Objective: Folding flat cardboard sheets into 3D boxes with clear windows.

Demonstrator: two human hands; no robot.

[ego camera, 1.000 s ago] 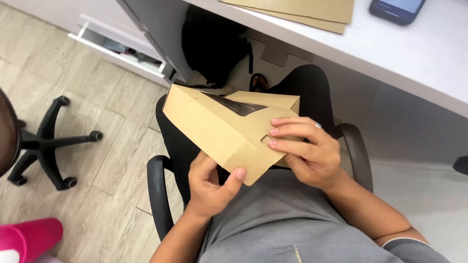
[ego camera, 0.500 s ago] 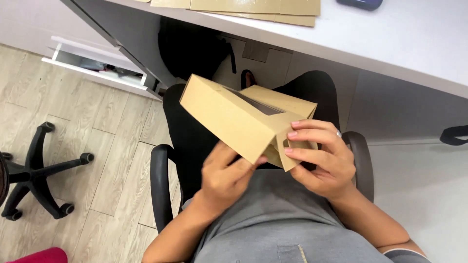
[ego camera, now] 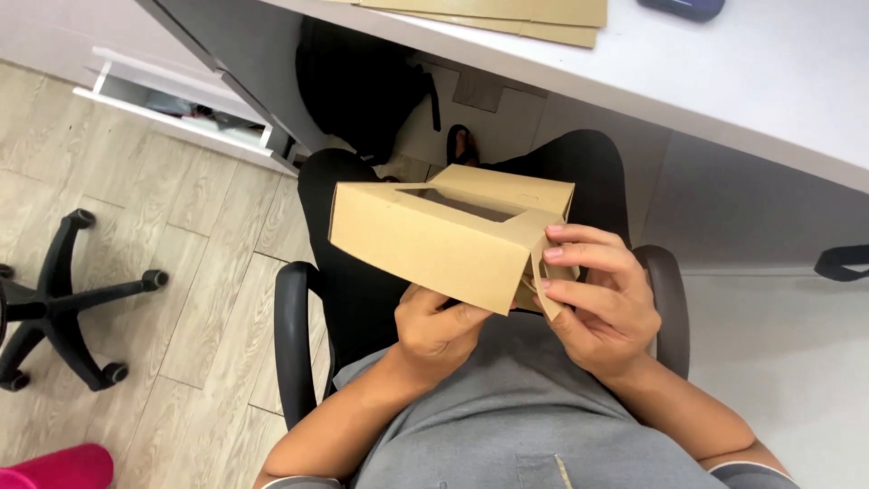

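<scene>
Over the lap at frame centre, the kraft window box (ego camera: 453, 240), a flat sleeve one second ago, now stands squared up, left hand (ego camera: 441, 328) clasping its underside at 6 o'clock, right hand (ego camera: 600, 303) pinching the end flap at 3 o'clock; assembly apparently advancing to flap closure.

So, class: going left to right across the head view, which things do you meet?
Chair base → open drawer → left hand under the cardboard box → right hand → black strap.
</scene>
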